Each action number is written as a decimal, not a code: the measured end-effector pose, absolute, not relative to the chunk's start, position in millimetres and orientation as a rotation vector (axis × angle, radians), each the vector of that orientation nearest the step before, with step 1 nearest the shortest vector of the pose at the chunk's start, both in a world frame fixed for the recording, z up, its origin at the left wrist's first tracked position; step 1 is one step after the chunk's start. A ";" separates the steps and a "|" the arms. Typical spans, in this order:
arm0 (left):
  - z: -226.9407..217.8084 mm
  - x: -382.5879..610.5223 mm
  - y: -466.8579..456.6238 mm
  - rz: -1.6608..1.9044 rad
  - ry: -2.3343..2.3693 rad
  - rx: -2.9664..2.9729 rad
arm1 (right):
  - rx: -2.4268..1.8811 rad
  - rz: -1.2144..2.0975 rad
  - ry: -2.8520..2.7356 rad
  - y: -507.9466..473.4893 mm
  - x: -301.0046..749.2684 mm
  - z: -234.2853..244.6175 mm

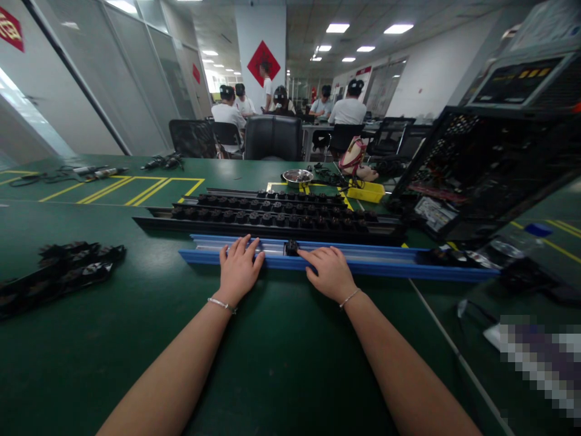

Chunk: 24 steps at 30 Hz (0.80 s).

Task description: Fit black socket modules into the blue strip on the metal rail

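A long blue rail (381, 264) with a channel along it lies across the green table in front of me. My left hand (239, 269) rests on its left part, fingers spread and holding nothing. In the channel sits a small black block (292, 247), between my two hands. With its index finger stretched out, my right hand (330, 270) touches or nearly touches the right side of that block; its other fingers lie over the rail's near edge. Some dark small parts (458, 257) lie in the rail's right end.
Behind the blue rail lie black rails (272, 219) holding rows of round black parts. A metal bowl (297, 176) and a yellow tray (367, 192) stand farther back. Dark strips (63, 269) lie at left. An opened computer case (481, 163) stands at right. People sit beyond the table.
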<state>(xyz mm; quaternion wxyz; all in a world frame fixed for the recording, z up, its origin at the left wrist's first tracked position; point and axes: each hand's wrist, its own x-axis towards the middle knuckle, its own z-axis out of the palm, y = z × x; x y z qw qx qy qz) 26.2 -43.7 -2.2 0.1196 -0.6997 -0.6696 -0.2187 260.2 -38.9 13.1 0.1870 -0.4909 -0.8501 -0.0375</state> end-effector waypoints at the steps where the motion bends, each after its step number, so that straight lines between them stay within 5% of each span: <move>1: -1.8 26.5 -43.8 -0.638 -1.958 -2.046 | -1.385 -0.104 -2.389 -38.9 259.8 12.7; 24: 3.1 70.8 -62.4 -0.582 -1.677 -2.322 | -1.461 -0.142 -2.411 -44.4 248.2 11.9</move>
